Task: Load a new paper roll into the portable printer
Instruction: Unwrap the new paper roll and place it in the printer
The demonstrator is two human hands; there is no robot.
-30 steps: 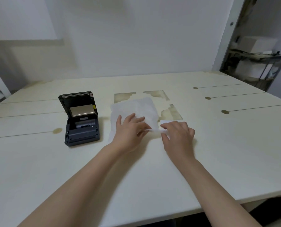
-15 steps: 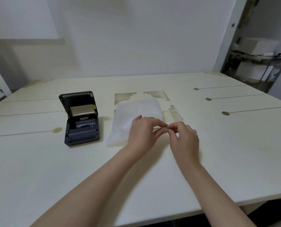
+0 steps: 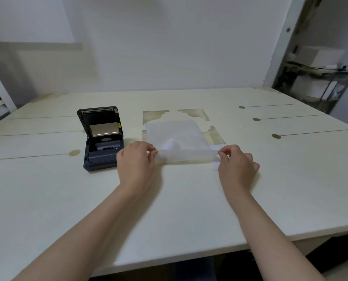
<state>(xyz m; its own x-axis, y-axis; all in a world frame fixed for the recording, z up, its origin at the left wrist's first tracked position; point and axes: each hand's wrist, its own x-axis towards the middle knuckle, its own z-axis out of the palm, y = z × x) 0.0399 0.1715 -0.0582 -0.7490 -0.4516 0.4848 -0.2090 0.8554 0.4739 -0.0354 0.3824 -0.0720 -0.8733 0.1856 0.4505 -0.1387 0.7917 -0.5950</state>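
Observation:
A translucent white plastic bag (image 3: 176,136) lies on the cream table (image 3: 169,199), with a white lump, likely the paper roll (image 3: 172,144), showing through it. My left hand (image 3: 136,159) pinches the bag's near edge at its left end. My right hand (image 3: 236,162) pinches the same edge at its right end, beside a small white flap. The edge is stretched between both hands. A dark portable printer (image 3: 102,138) stands just left of my left hand, lid raised, its paper bay exposed.
Brownish worn patches (image 3: 213,135) mark the tabletop behind the bag. Thin slots with round ends (image 3: 276,136) run across the right side. A shelf with boxes (image 3: 314,78) stands at far right, and a wall runs behind the table.
My hands were together at the bag's near edge half a second ago. They have pulled apart, left hand leftward and right hand rightward, stretching the edge wide.

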